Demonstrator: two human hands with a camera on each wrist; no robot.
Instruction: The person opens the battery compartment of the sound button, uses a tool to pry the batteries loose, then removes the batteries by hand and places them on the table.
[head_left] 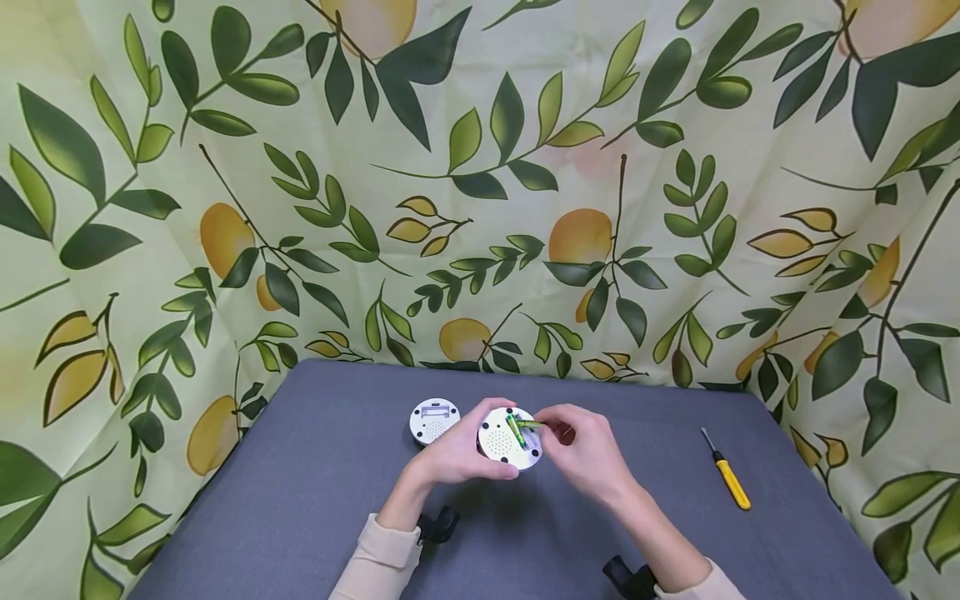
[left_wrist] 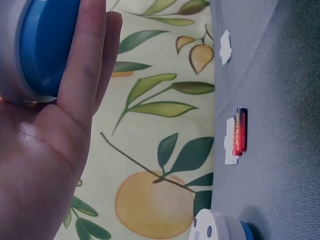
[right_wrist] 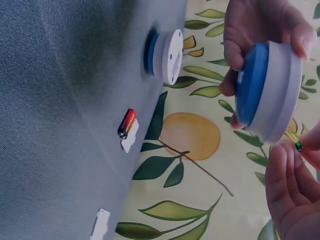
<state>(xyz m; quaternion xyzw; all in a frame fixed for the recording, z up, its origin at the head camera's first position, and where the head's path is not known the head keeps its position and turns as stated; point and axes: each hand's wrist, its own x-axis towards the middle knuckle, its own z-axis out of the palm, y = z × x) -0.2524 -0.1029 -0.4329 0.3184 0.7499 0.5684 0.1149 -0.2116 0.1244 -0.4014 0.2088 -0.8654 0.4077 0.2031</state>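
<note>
My left hand [head_left: 453, 454] holds a round white and blue device [head_left: 497, 442], its white underside with the battery compartment turned up. One green battery [head_left: 515, 431] lies in that compartment. Between thumb and fingers, my right hand [head_left: 588, 450] pinches a second green battery [head_left: 529, 424] at the compartment, lying crosswise to the first. In the right wrist view the pinched battery [right_wrist: 298, 146] shows only its green end beside the device [right_wrist: 280, 95]. The left wrist view shows the device's blue side [left_wrist: 50, 45] against my left palm; the compartment is hidden there.
A second round device [head_left: 433, 427] stands underside up behind my left hand, its compartment uncovered. A yellow-handled screwdriver [head_left: 729, 477] lies on the right. Red and black battery cells [left_wrist: 240, 131] rest by a white cover piece [left_wrist: 230, 159]; another white piece [left_wrist: 226, 47] lies apart.
</note>
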